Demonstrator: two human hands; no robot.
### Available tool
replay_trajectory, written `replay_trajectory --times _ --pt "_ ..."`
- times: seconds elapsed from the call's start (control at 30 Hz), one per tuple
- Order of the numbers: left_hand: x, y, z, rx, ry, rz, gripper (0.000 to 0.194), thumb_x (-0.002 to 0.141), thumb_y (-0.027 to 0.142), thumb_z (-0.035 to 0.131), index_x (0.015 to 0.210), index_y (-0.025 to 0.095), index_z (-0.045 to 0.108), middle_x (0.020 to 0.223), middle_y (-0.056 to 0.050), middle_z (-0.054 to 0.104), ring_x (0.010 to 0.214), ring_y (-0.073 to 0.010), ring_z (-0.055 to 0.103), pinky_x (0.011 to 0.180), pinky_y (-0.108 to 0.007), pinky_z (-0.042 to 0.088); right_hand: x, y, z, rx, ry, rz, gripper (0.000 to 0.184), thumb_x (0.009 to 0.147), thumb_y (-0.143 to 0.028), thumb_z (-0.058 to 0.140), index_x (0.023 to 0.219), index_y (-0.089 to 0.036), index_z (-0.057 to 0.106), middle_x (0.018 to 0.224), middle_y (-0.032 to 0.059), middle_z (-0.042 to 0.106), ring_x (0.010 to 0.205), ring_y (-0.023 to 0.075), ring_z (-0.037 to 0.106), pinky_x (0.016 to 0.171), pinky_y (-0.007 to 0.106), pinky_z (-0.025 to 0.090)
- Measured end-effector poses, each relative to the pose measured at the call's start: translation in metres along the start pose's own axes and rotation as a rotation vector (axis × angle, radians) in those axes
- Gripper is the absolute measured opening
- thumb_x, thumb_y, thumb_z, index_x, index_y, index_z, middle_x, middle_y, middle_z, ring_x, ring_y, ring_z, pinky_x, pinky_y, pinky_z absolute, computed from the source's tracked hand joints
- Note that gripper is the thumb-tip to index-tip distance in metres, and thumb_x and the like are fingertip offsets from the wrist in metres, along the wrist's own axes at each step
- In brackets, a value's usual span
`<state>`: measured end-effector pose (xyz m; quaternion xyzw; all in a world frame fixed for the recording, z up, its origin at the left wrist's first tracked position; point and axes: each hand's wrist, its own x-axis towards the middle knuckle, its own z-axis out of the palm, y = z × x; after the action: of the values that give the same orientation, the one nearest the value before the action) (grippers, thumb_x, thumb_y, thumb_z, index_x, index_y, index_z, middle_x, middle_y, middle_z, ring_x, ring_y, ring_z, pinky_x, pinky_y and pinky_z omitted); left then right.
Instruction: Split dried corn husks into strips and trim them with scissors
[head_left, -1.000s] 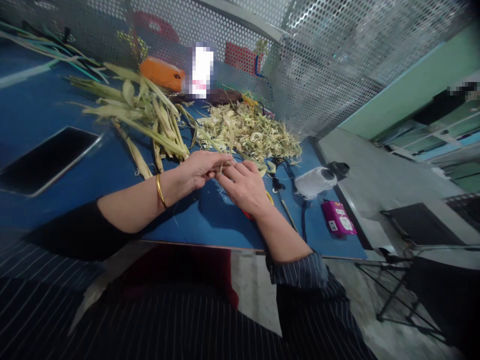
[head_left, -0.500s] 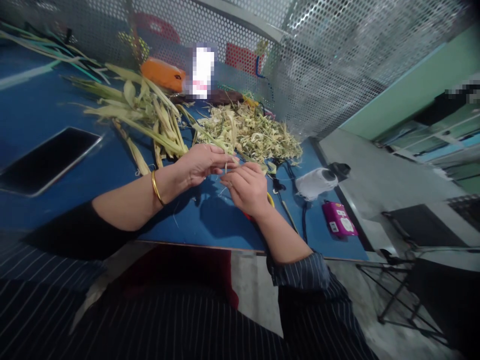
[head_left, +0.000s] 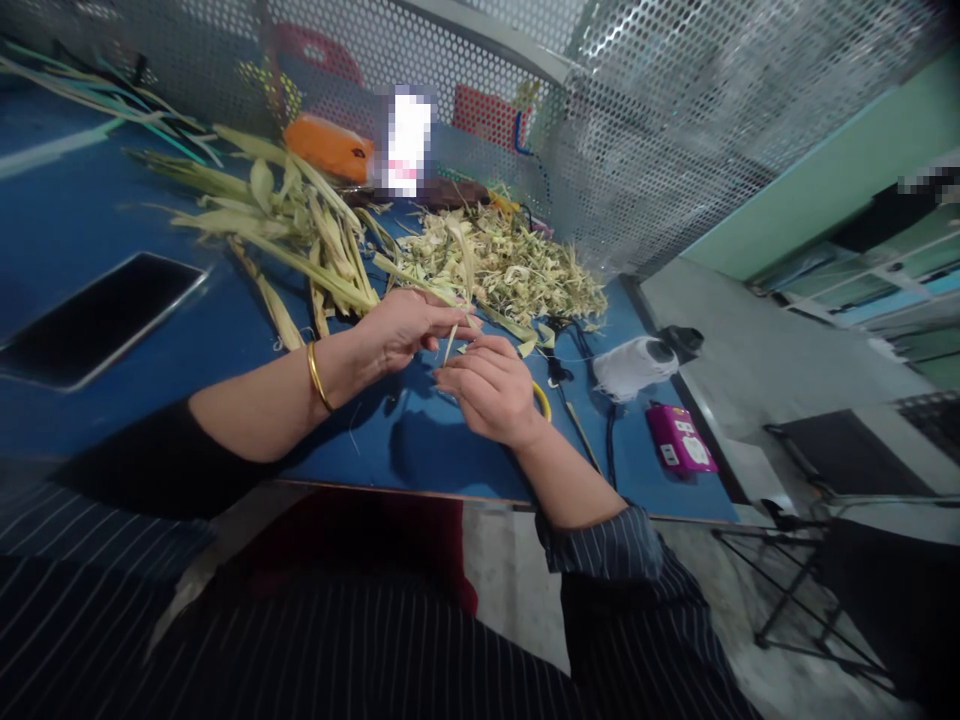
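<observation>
My left hand (head_left: 405, 328), with a gold bangle at its wrist, pinches a pale green corn husk strip (head_left: 466, 268) above the blue table (head_left: 360, 440). Close beside it, my right hand (head_left: 491, 388) has its fingers drawn together at the strip's lower end, where a thin piece hangs; what exactly lies between those fingertips is partly hidden. Long corn husks (head_left: 300, 230) lie in a bunch left of my hands. Behind them spreads a heap of shredded, curled husk pieces (head_left: 517, 265). A yellow ring-shaped handle (head_left: 541, 402) shows from behind my right hand.
To the right are a white thread spool (head_left: 634, 368) and a purple packet (head_left: 681, 438). A dark phone (head_left: 97, 320) lies at the left. An orange pack (head_left: 328, 148) and a lit, blurred screen (head_left: 406, 140) stand before the perforated metal panel (head_left: 480, 70). Folding chairs stand at right.
My right hand has drawn slightly down and away from my left fingertips, so more of the thin strip shows between them. My left hand stays nearly in place.
</observation>
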<state>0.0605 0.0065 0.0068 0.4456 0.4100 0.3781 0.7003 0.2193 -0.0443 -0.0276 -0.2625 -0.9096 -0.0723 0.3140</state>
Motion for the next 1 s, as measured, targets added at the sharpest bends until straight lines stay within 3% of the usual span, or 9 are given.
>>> replay_trajectory --times 0.2,0.3,0.4,0.47,0.57,0.7,0.8,0.9,1.0 --pt "0.006 -0.003 -0.003 -0.025 0.021 -0.015 0.010 0.084 0.008 0.063 0.076 0.009 0.070 0.093 -0.011 0.073 0.081 -0.0124 0.067 0.040 -0.018 0.020 0.000 0.000 0.001 0.009 -0.031 0.045 0.022 0.096 -0.031 0.046 0.093 -0.025 0.067 0.090 0.0032 0.073 0.079 0.0170 0.064 0.087 0.039 0.045" --pt "0.010 -0.003 -0.009 -0.046 0.013 -0.006 0.006 0.080 0.013 0.069 0.082 0.008 0.072 0.099 -0.014 0.073 0.081 -0.0138 0.069 0.038 -0.018 0.021 0.000 0.000 -0.003 0.054 0.215 0.165 0.035 0.098 -0.046 0.038 0.105 -0.023 0.064 0.084 0.0047 0.070 0.078 0.0186 0.063 0.086 0.038 0.044" --pt "0.011 -0.001 -0.013 -0.083 -0.041 0.013 0.013 0.078 0.021 0.070 0.087 0.012 0.074 0.103 -0.014 0.074 0.084 -0.0158 0.071 0.037 -0.017 0.022 -0.001 0.003 -0.006 0.083 0.448 0.484 0.046 0.097 -0.054 0.031 0.106 -0.021 0.062 0.085 0.0070 0.066 0.083 0.0207 0.061 0.083 0.037 0.043" --pt "0.010 0.001 -0.013 -0.107 -0.059 0.000 0.015 0.078 0.024 0.069 0.088 0.013 0.075 0.103 -0.013 0.074 0.084 -0.0163 0.071 0.037 -0.017 0.024 0.001 0.008 -0.006 0.123 0.374 0.666 0.040 0.096 -0.053 0.038 0.094 -0.022 0.063 0.084 0.0061 0.065 0.081 0.0197 0.060 0.077 0.033 0.042" --pt "0.009 -0.001 -0.012 -0.062 -0.030 0.031 0.018 0.073 0.027 0.074 0.083 0.012 0.075 0.096 -0.014 0.074 0.073 -0.0142 0.068 0.037 -0.017 0.022 0.003 0.014 -0.002 0.251 0.158 0.749 0.038 0.094 -0.051 0.046 0.074 -0.022 0.059 0.068 0.0012 0.062 0.064 0.0152 0.055 0.066 0.029 0.039" --pt "0.009 -0.008 -0.008 0.104 0.067 0.114 0.019 0.069 0.029 0.078 0.075 0.011 0.075 0.067 -0.008 0.069 0.045 -0.0059 0.049 0.037 -0.020 0.019 0.007 0.011 0.000 0.222 0.064 0.612 0.037 0.093 -0.042 0.048 0.064 -0.021 0.054 0.059 -0.0006 0.055 0.061 0.0137 0.050 0.069 0.029 0.037" --pt "0.009 -0.011 -0.005 0.125 0.091 0.098 0.013 0.072 0.025 0.076 0.072 0.012 0.074 0.056 -0.003 0.062 0.039 -0.0032 0.037 0.038 -0.020 0.019 0.008 0.007 -0.001 0.271 0.013 0.508 0.039 0.092 -0.040 0.049 0.059 -0.020 0.052 0.059 -0.0007 0.053 0.062 0.0130 0.049 0.075 0.031 0.037" --pt "0.008 -0.008 -0.005 0.141 0.064 0.064 0.016 0.075 0.027 0.075 0.070 0.012 0.073 0.053 -0.002 0.059 0.039 -0.0030 0.035 0.037 -0.020 0.018 0.007 0.010 -0.002 0.485 0.099 0.709 0.046 0.092 -0.050 0.048 0.058 -0.020 0.055 0.056 -0.0014 0.051 0.058 0.0119 0.047 0.068 0.029 0.039" --pt "0.006 -0.004 -0.005 0.147 -0.017 0.043 0.017 0.071 0.029 0.078 0.073 0.013 0.074 0.073 -0.008 0.070 0.046 -0.0049 0.045 0.037 -0.020 0.018 0.006 0.019 -0.002 0.758 0.331 0.978 0.041 0.086 -0.057 0.056 0.069 -0.020 0.062 0.061 -0.0026 0.053 0.055 0.0099 0.048 0.059 0.026 0.040"
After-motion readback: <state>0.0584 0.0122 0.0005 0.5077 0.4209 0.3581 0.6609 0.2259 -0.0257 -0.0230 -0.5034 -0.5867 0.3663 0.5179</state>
